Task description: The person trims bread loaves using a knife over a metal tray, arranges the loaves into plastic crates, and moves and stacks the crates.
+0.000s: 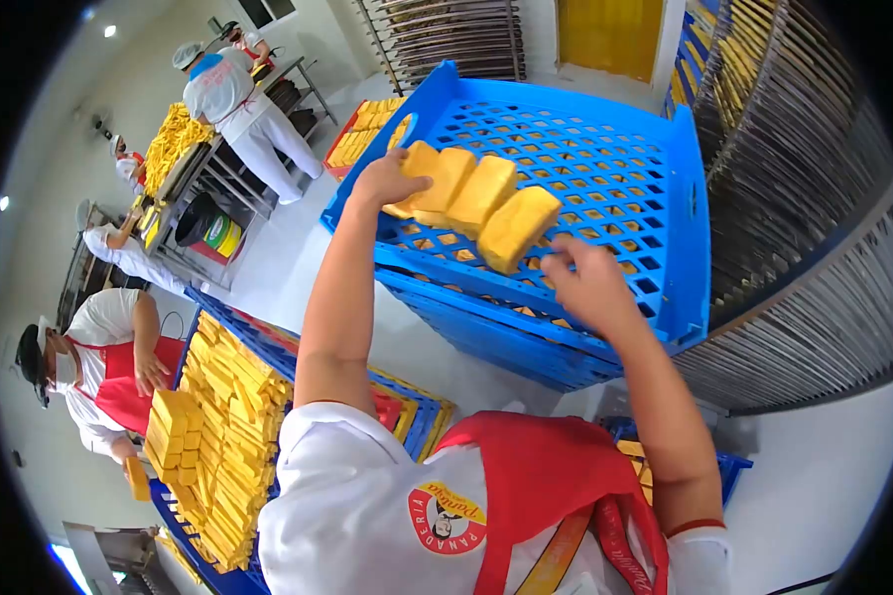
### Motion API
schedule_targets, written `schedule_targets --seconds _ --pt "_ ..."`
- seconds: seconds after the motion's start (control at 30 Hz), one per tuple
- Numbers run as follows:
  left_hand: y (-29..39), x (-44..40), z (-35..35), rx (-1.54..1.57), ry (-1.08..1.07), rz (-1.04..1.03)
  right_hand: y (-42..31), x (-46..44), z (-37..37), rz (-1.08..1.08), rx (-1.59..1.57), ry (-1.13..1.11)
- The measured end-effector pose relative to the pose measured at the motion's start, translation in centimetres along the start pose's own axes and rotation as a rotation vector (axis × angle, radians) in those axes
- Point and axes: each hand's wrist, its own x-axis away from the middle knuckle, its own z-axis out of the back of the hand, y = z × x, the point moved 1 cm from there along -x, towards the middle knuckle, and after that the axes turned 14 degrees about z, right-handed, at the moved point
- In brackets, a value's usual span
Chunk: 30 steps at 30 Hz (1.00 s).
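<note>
A short row of yellow bread loaves [481, 193] lies at the near left of a blue plastic crate [687, 213] with a lattice floor. My left hand [392, 178] grips the left end of the row, its thumb over the first loaf and its other fingers partly hidden behind it. Just beyond the rightmost loaf [518, 228] is my right hand [585, 283]. Its fingers are loosely bent and apart, with no loaf between them. The loaves lean slightly against one another.
More blue crates [506, 337] are stacked underneath. Metal racks [784, 129] stand close on the right. At lower left, a co-worker [119, 347] handles yellow bread beside a filled crate [228, 416]. Other people work around a table [184, 169] heaped with yellow pieces.
</note>
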Motion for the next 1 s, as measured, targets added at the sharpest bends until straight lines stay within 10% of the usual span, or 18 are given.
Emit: schedule_targets --seconds 0.23,0.37,0.53,0.77,1.0 --pt "2.3 -0.2 0.1 0.039 -0.091 -0.088 4.7 -10.9 1.5 -0.164 0.263 -0.061" --pt "1.9 -0.7 -1.2 0.48 -0.48 -0.059 5.5 -11.0 2.9 -0.364 0.21 -0.081" --pt "2.0 0.1 -2.4 0.988 -0.685 0.067 6.9 -10.1 1.5 -0.181 0.441 -0.062" --pt "3.3 0.3 -2.3 0.794 -0.462 0.171 6.3 -9.1 1.7 -0.222 0.375 0.031" --pt "1.4 -1.4 -2.5 1.569 -0.999 0.241 7.5 -8.1 1.2 -0.13 0.455 0.137"
